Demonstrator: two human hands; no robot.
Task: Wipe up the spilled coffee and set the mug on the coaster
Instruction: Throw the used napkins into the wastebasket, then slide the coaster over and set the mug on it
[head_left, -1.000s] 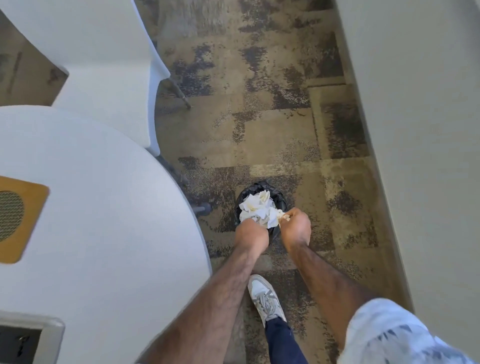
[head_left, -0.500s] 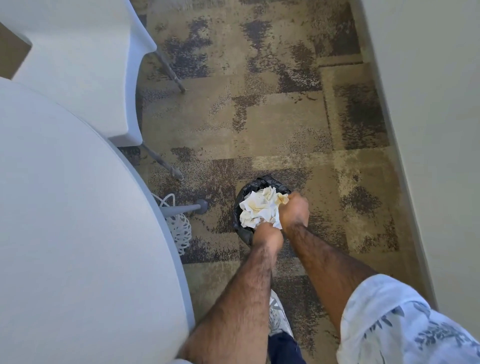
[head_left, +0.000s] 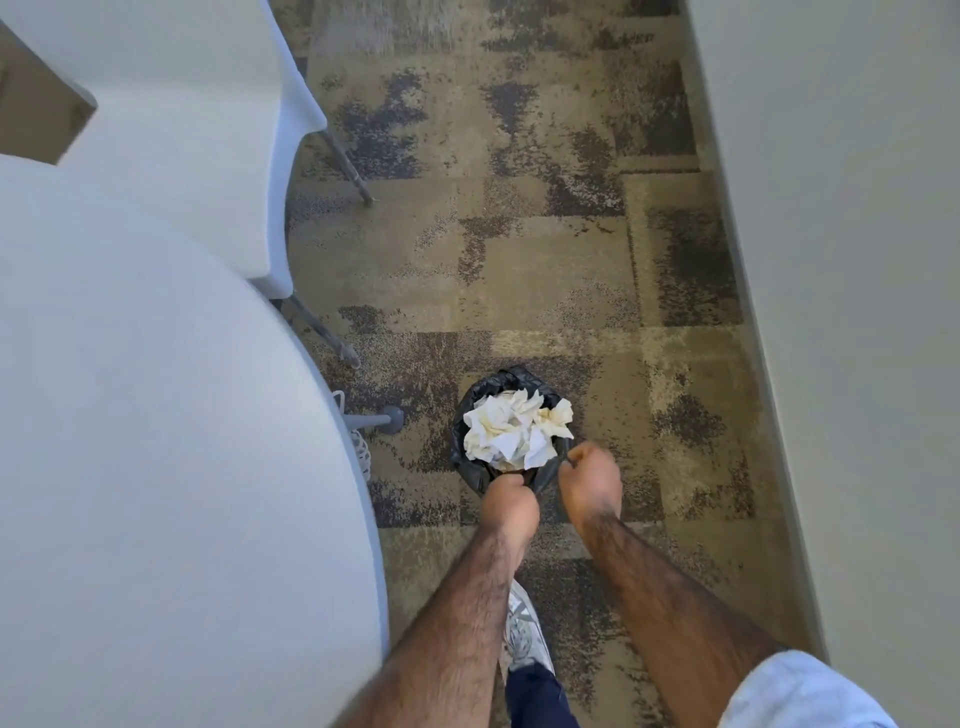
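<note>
A wad of crumpled, coffee-stained paper towels (head_left: 517, 428) sits in the top of a small bin with a black liner (head_left: 467, 415) on the carpet. My left hand (head_left: 511, 501) is at the bin's near rim with its fingers curled under. My right hand (head_left: 592, 480) is just right of the bin, also curled, a little apart from the paper. Neither hand holds the towels. The mug and the coaster are out of view.
The round white table (head_left: 171, 441) fills the left side, with its grey foot (head_left: 387, 418) near the bin. A white chair (head_left: 197, 156) stands behind the table. A pale wall (head_left: 841, 260) runs along the right. My shoe (head_left: 524, 634) is below the bin.
Both hands have let go of the paper wad and drawn back toward me; the wad now lies in the bin. The view has tilted, and the coaster has left the frame.
</note>
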